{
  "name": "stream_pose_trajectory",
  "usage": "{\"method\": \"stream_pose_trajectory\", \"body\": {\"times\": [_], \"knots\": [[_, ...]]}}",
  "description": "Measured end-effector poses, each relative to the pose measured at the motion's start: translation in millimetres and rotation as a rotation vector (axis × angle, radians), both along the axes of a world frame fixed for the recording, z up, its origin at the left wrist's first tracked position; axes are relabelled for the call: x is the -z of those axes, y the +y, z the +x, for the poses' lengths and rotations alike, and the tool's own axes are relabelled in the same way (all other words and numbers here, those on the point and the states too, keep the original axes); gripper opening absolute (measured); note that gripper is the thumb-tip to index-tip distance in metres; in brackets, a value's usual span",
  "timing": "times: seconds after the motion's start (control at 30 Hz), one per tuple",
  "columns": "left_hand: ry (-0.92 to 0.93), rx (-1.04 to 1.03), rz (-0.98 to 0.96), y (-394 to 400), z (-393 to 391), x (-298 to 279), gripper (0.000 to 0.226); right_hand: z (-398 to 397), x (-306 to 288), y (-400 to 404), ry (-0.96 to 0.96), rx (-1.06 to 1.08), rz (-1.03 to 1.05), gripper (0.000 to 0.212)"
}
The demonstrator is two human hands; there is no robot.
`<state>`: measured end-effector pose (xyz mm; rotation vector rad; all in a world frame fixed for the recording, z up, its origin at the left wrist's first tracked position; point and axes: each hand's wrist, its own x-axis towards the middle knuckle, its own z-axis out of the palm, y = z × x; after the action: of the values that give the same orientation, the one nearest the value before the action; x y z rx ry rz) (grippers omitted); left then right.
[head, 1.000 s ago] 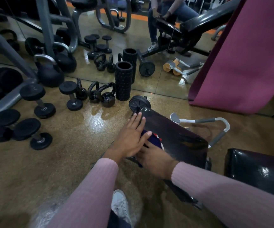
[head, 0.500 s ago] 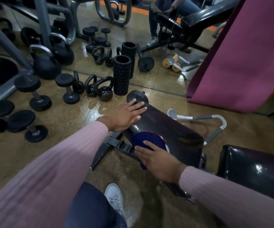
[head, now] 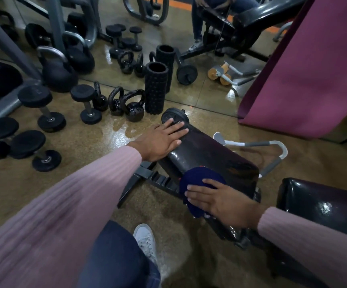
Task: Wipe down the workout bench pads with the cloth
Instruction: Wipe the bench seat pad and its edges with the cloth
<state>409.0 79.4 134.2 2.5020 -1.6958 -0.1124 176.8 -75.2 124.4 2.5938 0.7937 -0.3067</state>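
Observation:
A black glossy bench pad slopes away from me at the centre, and a second black pad lies at the right. A dark blue cloth lies on the near left edge of the sloped pad. My right hand presses flat on the cloth with straight fingers. My left hand rests flat on the far end of the same pad, fingers spread, beside a black wheel.
Dumbbells, small kettlebells and an upright foam roller stand on the floor at the left, in front of a wall mirror. A maroon mat leans at the right. A grey-white handle lies behind the pad. My white shoe is below.
My left hand left the cloth and moved up to the far end of the pad. My right hand shifted the cloth towards the pad's near edge.

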Motion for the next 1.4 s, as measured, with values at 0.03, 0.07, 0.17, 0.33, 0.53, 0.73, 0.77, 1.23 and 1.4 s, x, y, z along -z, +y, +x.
{"method": "stream_pose_trajectory", "body": {"times": [0.03,0.07,0.17,0.33,0.53,0.73,0.77,1.23,1.4], "knots": [[-0.02,-0.01,0.013,-0.6,-2.6,-1.7,0.052,2.2,-5.2,-6.0,0.002,-0.011,0.03,0.056],[-0.043,-0.016,0.028,-2.0,-5.8,-3.9,0.052,6.2,-7.7,-7.1,0.0,-0.002,0.057,0.056],[-0.096,-0.037,0.059,-4.4,-14.3,-8.8,0.054,20.9,0.2,12.9,-0.042,0.049,0.083,0.058],[-0.078,-0.087,0.071,-2.5,-26.8,-7.2,0.057,-13.9,23.8,22.4,-0.003,0.03,-0.07,0.052],[-0.055,-0.112,0.042,-3.7,-30.9,-3.4,0.057,-10.2,-3.2,-8.4,-0.034,0.048,0.057,0.066],[-0.02,-0.162,0.069,-4.3,-35.5,-6.6,0.057,-19.7,21.2,23.9,-0.023,0.05,-0.074,0.045],[-0.007,-0.163,0.064,-4.2,-35.8,-6.4,0.056,-30.4,20.9,20.4,-0.02,0.033,-0.101,0.042],[0.034,-0.193,0.082,-6.2,-36.9,-5.6,0.057,-72.0,39.8,7.8,0.03,0.095,-0.067,0.03],[0.027,-0.205,0.078,-7.9,-37.2,-4.4,0.057,-83.0,20.4,-16.4,0.066,0.096,0.018,0.039]]}}
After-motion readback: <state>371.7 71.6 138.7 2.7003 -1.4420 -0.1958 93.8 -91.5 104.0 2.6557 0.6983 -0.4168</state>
